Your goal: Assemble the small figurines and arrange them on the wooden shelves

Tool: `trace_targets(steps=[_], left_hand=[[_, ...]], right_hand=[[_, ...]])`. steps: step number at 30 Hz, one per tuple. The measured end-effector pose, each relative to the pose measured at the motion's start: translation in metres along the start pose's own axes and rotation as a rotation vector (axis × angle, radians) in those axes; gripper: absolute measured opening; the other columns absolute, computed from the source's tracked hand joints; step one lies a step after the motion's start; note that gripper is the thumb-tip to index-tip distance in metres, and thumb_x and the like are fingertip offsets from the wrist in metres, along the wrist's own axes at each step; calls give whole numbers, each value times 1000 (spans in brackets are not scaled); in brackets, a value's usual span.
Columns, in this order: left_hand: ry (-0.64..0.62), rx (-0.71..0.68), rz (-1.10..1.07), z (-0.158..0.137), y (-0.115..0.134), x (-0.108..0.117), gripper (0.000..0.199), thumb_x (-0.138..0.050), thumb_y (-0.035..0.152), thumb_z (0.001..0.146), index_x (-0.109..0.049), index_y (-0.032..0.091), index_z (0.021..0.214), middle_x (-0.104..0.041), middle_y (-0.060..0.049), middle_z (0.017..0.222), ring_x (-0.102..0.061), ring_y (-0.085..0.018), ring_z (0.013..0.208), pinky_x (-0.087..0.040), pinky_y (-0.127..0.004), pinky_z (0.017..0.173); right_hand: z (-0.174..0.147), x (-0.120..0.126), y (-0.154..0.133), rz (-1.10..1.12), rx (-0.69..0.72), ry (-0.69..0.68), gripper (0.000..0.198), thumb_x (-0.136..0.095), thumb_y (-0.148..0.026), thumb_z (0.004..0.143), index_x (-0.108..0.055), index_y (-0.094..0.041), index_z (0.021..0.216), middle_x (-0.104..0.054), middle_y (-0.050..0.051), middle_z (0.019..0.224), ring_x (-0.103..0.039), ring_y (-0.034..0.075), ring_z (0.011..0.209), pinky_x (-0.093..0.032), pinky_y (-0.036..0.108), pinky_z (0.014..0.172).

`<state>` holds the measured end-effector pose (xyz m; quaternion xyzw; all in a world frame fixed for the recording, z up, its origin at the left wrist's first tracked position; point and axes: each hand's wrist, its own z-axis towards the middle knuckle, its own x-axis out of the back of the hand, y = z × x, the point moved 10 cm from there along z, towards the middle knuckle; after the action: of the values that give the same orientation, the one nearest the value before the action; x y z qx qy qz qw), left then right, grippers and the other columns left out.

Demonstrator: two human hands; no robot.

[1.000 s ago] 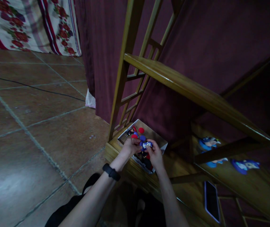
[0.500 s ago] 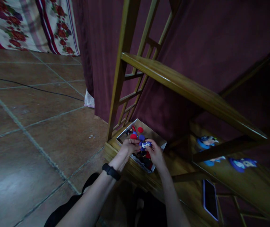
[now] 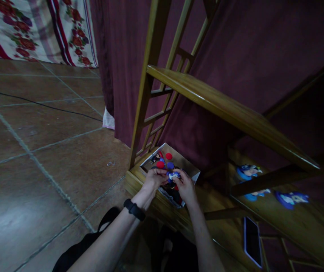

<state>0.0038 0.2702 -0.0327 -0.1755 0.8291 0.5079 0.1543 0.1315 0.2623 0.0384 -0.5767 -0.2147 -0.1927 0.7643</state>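
Note:
Between my two hands is a small blue-and-white figurine (image 3: 174, 175), held over an open cardboard box (image 3: 189, 166). The fingers of my left hand (image 3: 154, 180) close on its left side. My right hand (image 3: 185, 185) pinches it from the right. Inside the box lie a dark figurine (image 3: 156, 158), a red disc (image 3: 169, 156), another red disc (image 3: 160, 164) and a blue disc (image 3: 170, 165). More dark and red pieces lie beneath my hands, partly hidden by them. A black band (image 3: 134, 209) circles my left wrist.
The box rests on the low board of a wooden shelf unit (image 3: 207, 89). Several blue-based figurines, one of them purple-haired (image 3: 291, 198), occupy the right-hand shelf, above a phone (image 3: 252, 241). A cable (image 3: 42, 105) crosses the tiled floor at left.
The figurine has shifted slightly to the left and turned a little between my fingers. Both hands keep their hold; the view has moved only slightly.

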Motion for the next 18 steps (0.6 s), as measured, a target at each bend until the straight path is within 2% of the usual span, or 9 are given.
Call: trace_targets(steps=[5, 7, 13, 18], left_hand=[[83, -214, -3, -2, 12, -4, 12, -65, 4, 54, -63, 11, 63, -57, 2, 50, -49, -10, 46, -41, -24, 52], [111, -260, 3, -3, 16, -3, 12, -65, 5, 53, -63, 13, 62, -58, 2, 52, -48, -9, 46, -40, -23, 51], [39, -142, 10, -7, 16, 1, 12, -66, 3, 52, -64, 10, 62, -59, -1, 49, -51, -11, 45, -42, -24, 51], [39, -56, 24, -8, 12, 8, 15, -66, 0, 53, -63, 9, 65, -59, -1, 50, -52, -10, 45, -43, -23, 51]], right_hand=[[3, 3, 10, 17, -62, 93, 30, -52, -29, 76, -59, -26, 105, -66, 3, 99, -59, 20, 90, -46, 33, 80], [5, 2, 13, 48, -71, 102, 30, -52, -29, 75, -59, -26, 104, -66, 3, 98, -59, 20, 89, -47, 33, 79], [6, -5, 10, 97, -58, 7, 29, -54, -28, 73, -61, -26, 101, -66, 1, 95, -60, 19, 84, -48, 32, 78], [6, -10, -1, 93, -19, -62, 28, -53, -27, 73, -62, -26, 100, -65, 1, 97, -59, 18, 86, -47, 31, 79]])
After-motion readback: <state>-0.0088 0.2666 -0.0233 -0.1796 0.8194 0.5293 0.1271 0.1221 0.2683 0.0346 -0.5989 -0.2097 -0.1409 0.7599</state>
